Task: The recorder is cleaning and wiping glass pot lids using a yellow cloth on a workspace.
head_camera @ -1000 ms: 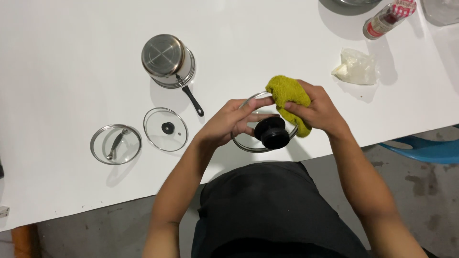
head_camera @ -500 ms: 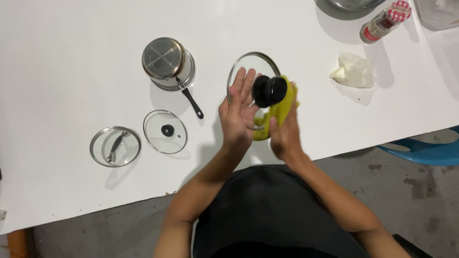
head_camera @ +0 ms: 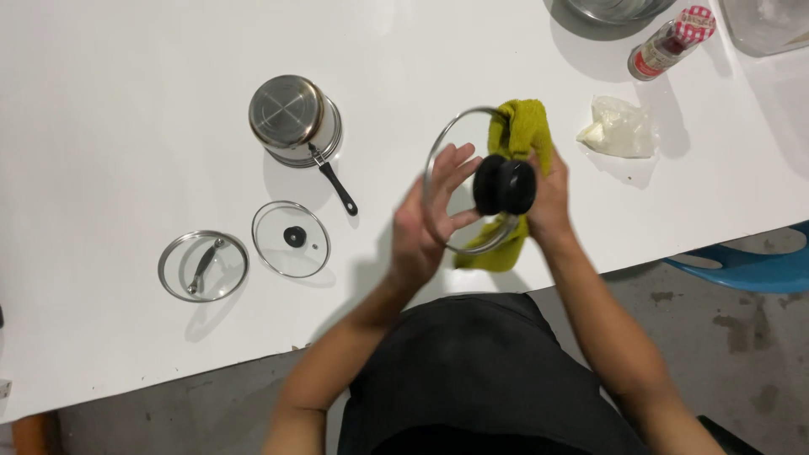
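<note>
Seen from the head camera, a glass lid (head_camera: 462, 181) with a black knob (head_camera: 504, 186) was held tilted on edge above the white desk (head_camera: 101, 101). The left hand (head_camera: 430, 219) was spread, fingers pressed flat against the glass. The right hand (head_camera: 548, 198) was closed on a yellow-green cloth (head_camera: 527, 131) laid against the lid's far side. To the left, a small steel saucepan (head_camera: 295, 120) was set upside down, with two smaller glass lids (head_camera: 291, 238) (head_camera: 203, 265) laid flat near it.
</note>
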